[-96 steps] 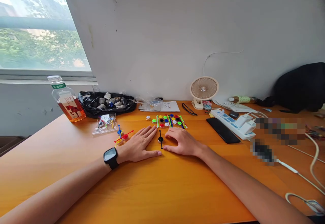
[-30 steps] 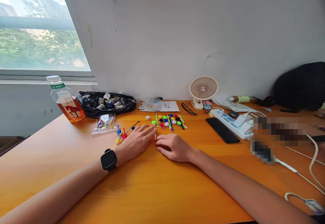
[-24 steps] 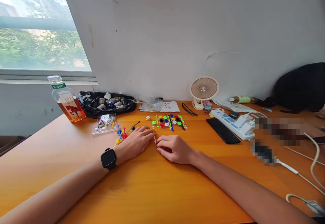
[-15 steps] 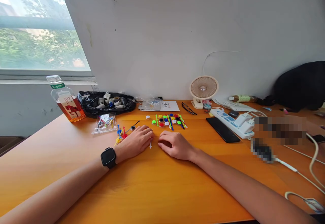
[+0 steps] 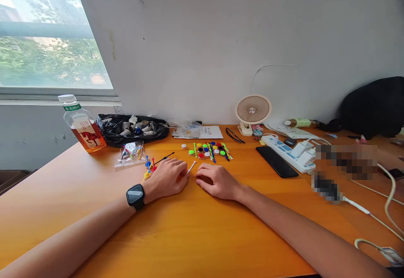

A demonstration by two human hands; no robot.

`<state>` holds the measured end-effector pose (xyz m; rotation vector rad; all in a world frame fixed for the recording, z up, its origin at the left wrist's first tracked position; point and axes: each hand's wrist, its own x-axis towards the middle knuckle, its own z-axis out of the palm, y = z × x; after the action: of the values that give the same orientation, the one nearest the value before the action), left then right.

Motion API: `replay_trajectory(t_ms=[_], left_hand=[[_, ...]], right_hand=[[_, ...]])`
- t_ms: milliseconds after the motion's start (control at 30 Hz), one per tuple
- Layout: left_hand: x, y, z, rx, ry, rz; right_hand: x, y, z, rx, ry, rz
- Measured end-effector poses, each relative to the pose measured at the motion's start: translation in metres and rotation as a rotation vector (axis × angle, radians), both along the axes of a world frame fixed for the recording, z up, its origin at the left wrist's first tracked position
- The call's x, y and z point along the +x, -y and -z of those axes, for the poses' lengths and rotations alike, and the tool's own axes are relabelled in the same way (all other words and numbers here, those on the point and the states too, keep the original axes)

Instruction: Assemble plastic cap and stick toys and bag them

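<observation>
Orange table (image 5: 195, 236), near its middle: the left hand (image 5: 167, 179) has just closed its grip on the white stick (image 5: 191, 167), so it is in hand and swung toward the far edge, while the right hand (image 5: 217, 180) lies slack and empty beside it.

Inspection notes a window (image 5: 47, 34) at upper left, admitting daylight, with green foliage outside and a grey sill (image 5: 59, 98) beneath it. Right of the window runs a white, scuffed wall (image 5: 205, 38). An orange wooden table (image 5: 202, 236) stands below and right of the window.
</observation>
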<state>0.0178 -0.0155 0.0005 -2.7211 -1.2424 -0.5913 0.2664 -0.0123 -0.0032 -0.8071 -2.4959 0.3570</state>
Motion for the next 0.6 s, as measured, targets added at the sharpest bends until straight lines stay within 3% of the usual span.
replay_trajectory(t_ms=[367, 600], left_hand=[[-0.002, -0.001, 0.001, 0.042, -0.116, -0.276], [-0.009, -0.006, 0.001, 0.005, -0.135, -0.202]], right_hand=[[0.001, 0.001, 0.000, -0.003, 0.007, 0.014], [0.001, 0.001, -0.001, -0.008, 0.014, 0.011]])
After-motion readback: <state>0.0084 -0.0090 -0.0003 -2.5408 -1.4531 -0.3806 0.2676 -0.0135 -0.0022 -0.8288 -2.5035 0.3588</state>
